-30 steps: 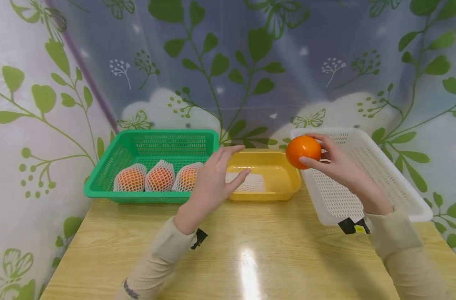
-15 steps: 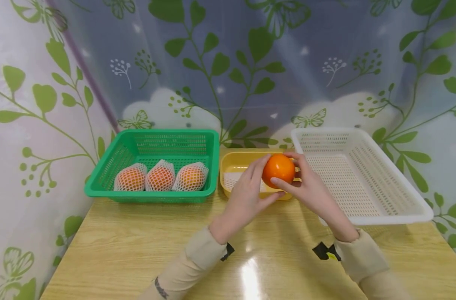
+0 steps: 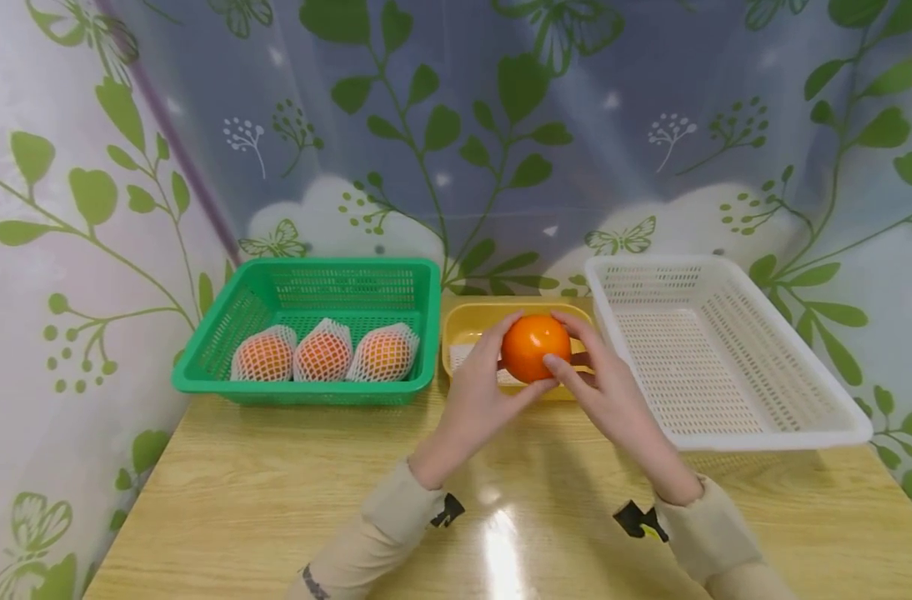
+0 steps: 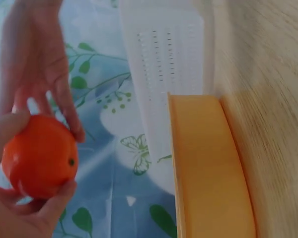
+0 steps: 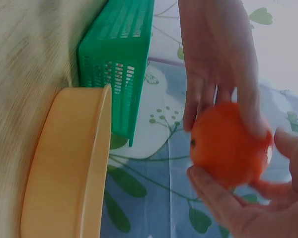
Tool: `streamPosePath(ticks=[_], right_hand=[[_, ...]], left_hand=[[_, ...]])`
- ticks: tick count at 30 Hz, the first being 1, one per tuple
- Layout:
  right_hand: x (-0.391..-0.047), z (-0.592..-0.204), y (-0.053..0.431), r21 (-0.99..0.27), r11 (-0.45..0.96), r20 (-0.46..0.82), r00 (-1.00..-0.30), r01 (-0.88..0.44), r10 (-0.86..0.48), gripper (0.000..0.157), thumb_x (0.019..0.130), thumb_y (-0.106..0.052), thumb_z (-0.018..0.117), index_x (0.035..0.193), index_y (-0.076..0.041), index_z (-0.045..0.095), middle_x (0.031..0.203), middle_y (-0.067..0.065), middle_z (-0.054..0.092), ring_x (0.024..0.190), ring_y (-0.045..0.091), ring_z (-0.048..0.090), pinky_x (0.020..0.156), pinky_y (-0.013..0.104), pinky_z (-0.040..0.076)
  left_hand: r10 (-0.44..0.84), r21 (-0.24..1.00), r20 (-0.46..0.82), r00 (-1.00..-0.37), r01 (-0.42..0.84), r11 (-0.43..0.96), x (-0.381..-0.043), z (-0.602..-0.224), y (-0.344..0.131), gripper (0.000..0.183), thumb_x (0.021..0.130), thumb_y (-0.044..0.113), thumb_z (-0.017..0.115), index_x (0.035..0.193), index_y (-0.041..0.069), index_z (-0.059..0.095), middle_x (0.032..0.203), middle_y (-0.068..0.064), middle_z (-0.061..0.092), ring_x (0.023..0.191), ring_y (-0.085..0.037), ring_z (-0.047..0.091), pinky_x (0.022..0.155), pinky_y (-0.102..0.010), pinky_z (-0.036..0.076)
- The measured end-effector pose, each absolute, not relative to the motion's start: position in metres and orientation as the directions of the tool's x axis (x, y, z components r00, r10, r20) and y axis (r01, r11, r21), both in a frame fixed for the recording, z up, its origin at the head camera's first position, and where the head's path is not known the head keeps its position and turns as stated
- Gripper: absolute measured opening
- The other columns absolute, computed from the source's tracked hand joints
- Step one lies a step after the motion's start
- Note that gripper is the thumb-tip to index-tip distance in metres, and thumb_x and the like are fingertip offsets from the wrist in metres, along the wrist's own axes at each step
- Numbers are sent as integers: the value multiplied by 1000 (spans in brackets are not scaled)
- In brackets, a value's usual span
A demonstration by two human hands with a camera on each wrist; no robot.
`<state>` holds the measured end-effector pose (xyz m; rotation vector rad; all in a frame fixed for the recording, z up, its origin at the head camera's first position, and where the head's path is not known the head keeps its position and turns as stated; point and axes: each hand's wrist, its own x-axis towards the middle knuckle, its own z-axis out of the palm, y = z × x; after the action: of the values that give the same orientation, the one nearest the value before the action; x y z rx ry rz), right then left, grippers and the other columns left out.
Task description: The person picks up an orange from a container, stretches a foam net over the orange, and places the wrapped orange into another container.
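A glossy, round orange fruit (image 3: 536, 348) is held between both hands, in the air above the front of a yellow basin (image 3: 493, 310). My left hand (image 3: 477, 392) grips it from the left, thumb underneath. From the right, my right hand (image 3: 609, 390) holds it with the thumb across its front. In the left wrist view a small dark spot shows on the fruit (image 4: 44, 156); the right wrist view shows one too. White foam netting (image 3: 460, 354) lies in the basin, partly hidden by my left hand.
At left a green basket (image 3: 306, 388) contains several fruits in white foam nets (image 3: 323, 352). A white perforated basket (image 3: 734, 437) stands at right. All three containers sit along the back of the wooden table (image 3: 276, 467), before a leaf-patterned curtain.
My right hand has brought the orange fruit leftward from over the white basket. My left hand has moved right from near the green basket and now grips the fruit as well.
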<state>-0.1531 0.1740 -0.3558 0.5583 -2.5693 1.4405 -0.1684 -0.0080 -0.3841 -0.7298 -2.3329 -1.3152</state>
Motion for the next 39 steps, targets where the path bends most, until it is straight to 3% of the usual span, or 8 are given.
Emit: streamPosePath(ticks=[5,12,21,32,39], right_hand=[[-155,-363,182,-813,377,321,-883,-443,-344,62,96,-7,69,152,-10,42,152,16,44,121,39,61,95,43,56],[-151,-384,185,-804,351,300,-838,-479,-456,77,86,-3,78,153,-7,41,152,21,44,123,42,60,96,44,54],[-140,-417,178,-864,347,173,-862,-365,-476,75,84,-12,83,149,-12,45,145,17,48,120,41,61,94,39,57],[-133,-440,170,-877,369,83,-853,-308,-516,64,88,-13,80,142,0,46,143,25,49,115,43,62,93,40,58],[-132,-445,167,-876,378,79,-862,-300,-500,63,88,-13,80,140,0,47,142,27,49,115,45,62,92,40,58]], left_hand=[[317,785,440,-840,531,318,-168,-385,-24,79,83,27,86,148,10,44,142,-8,54,122,-23,58,88,-27,58],[421,848,334,-844,464,257,-160,-402,-40,79,82,20,87,149,13,45,147,-8,49,127,-25,56,94,-38,57],[521,781,241,-819,482,397,-149,-424,-53,80,83,21,86,150,10,43,151,-9,49,129,-25,56,100,-33,53],[584,697,125,-802,490,524,-145,-444,-60,80,79,20,89,146,12,47,143,-5,57,126,-23,58,107,-46,47],[583,702,89,-807,467,539,-145,-448,-60,82,79,20,89,148,14,45,146,-4,55,128,-23,56,108,-47,46]])
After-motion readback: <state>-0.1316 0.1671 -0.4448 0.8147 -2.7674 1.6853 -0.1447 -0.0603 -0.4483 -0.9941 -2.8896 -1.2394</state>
